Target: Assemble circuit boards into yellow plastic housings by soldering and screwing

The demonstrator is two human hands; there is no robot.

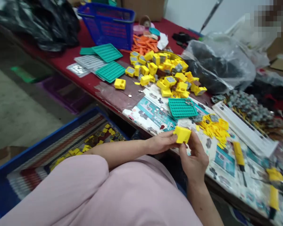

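My left hand (161, 142) and my right hand (196, 155) together hold a small yellow plastic block (182, 135) at the table's front edge. The left fingers grip its left side; the right thumb and fingers press its right and lower side. Just beyond it lies a green gridded tray (182, 107) with small dark pieces at one corner. To the right of my hands is a heap of thin yellow plastic parts (214, 130). A larger pile of yellow blocks (165, 70), some with grey faces, sits farther back.
At the back stand a blue basket (108, 26) and orange parts (145, 44). Green trays (110, 70) lie left. On the right are a white channel (245, 128), yellow-handled screwdrivers (238, 153) and wired grey parts (250, 105). A blue crate (0, 191) of yellow blocks stands below left.
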